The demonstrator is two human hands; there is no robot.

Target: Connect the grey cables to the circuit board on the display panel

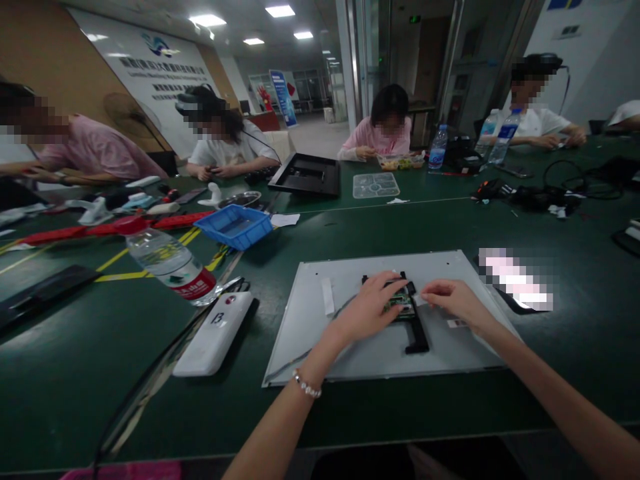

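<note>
A flat silver-white panel [310, 320] lies on the table in front of me. On its middle sits a black plastic bracket [417, 337] with a green circuit board [406, 308] in it. My left hand [373, 303] is spread over the bracket and board, covering much of both; its fingers are apart. Just to the right, my right hand [453, 300] is closed in a pinch on a small white strip [420, 301] at the board's edge. A grey cable [305, 353] runs from beneath my left hand toward the panel's lower left corner.
Right of the panel lies a phone [517, 283]. To the left are a white power bank [215, 337], a water bottle [173, 267] and a blue tray [236, 227]. Farther back stand a black frame [305, 175] and a clear lid [375, 186]. Several people sit around the table.
</note>
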